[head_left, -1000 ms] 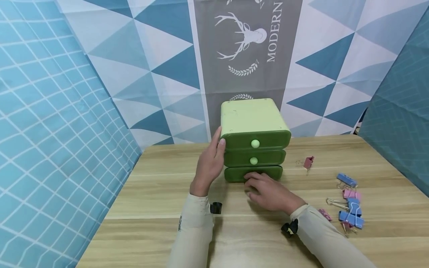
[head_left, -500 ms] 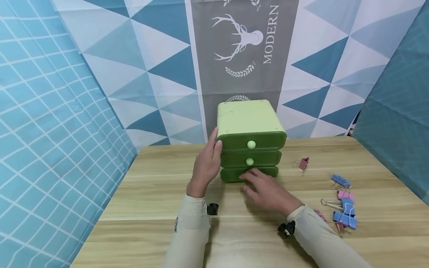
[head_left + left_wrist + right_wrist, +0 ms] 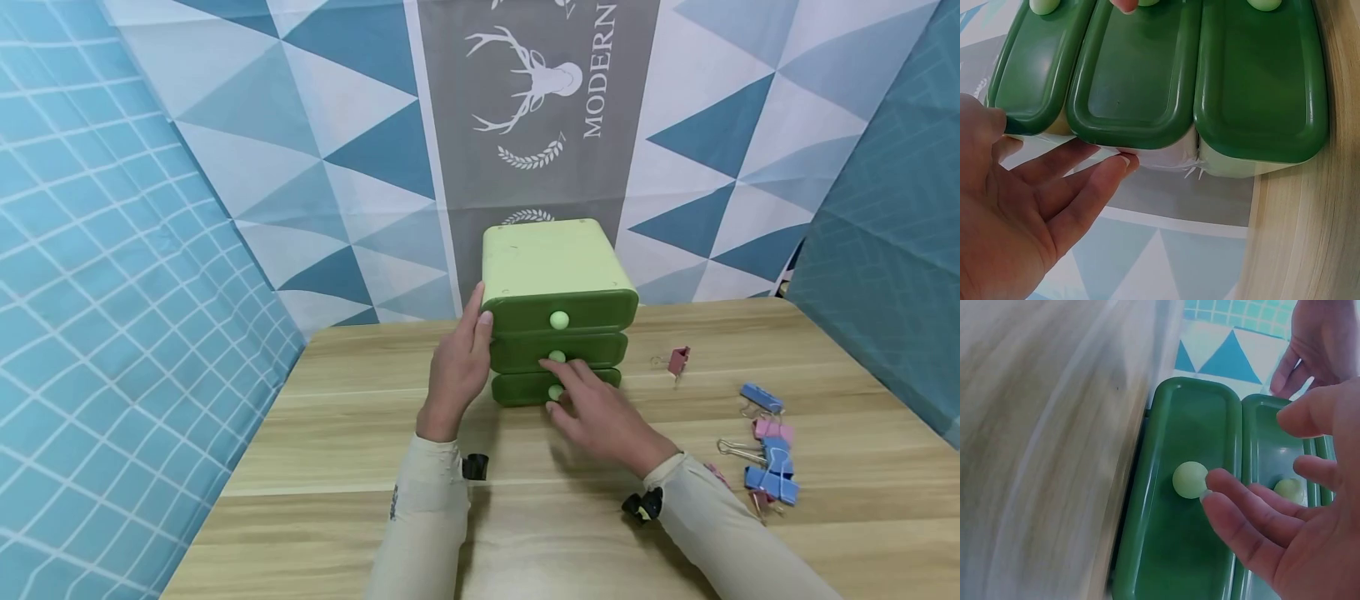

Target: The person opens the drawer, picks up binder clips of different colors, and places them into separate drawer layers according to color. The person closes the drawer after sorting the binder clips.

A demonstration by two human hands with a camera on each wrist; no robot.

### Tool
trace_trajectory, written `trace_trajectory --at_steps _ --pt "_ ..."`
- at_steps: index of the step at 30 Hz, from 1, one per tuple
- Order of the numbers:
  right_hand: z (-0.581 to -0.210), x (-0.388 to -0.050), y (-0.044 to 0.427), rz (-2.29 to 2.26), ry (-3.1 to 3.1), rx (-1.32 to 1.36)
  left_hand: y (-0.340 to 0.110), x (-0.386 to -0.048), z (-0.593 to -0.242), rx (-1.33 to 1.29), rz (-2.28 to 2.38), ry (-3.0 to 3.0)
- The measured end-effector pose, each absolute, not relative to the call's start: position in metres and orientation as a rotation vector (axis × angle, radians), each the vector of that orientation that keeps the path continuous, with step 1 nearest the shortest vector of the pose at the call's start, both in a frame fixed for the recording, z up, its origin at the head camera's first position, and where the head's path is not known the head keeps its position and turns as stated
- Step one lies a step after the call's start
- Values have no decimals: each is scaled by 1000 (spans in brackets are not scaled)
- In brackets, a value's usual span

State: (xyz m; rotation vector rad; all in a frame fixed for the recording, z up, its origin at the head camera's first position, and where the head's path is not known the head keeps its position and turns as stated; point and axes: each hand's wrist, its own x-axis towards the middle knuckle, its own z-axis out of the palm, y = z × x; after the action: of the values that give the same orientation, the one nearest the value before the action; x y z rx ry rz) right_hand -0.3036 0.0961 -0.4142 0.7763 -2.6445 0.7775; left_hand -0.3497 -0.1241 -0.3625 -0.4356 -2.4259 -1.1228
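A small three-drawer cabinet (image 3: 555, 254) with a pale green top and dark green drawer fronts stands on the table, its drawers looking pushed in. My left hand (image 3: 455, 367) rests along the cabinet's left side, fingertips touching the side wall and thumb at the front edge. In front of the lower drawers is my right hand (image 3: 600, 417), its fingers loosely bent. Its fingertips are by the middle knob (image 3: 557, 357) and the bottom knob (image 3: 555, 392). In the right wrist view, two fingertips sit right beside the bottom knob (image 3: 1190, 480); whether they touch it I cannot tell.
A maroon binder clip (image 3: 678, 361) lies right of the cabinet. Farther right is a cluster of several blue, pink and maroon clips, including a blue binder clip (image 3: 762, 397), close to the right forearm. A patterned cloth (image 3: 375, 167) hangs behind the table.
My right hand's fingers have risen from the bottom drawer toward the middle knob, uncovering the bottom knob. The left hand stays against the cabinet. The head view has shifted slightly.
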Motion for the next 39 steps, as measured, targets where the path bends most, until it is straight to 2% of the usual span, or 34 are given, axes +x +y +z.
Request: trace_trajectory --at_steps 13,39 --pt "-418 -312 99 998 -2629 726 -123 -349 -362 -396 -1094 -2416" --pt "-411 -306 99 1007 -2523 688 -123 -350 -363 -390 -1122 -2417"
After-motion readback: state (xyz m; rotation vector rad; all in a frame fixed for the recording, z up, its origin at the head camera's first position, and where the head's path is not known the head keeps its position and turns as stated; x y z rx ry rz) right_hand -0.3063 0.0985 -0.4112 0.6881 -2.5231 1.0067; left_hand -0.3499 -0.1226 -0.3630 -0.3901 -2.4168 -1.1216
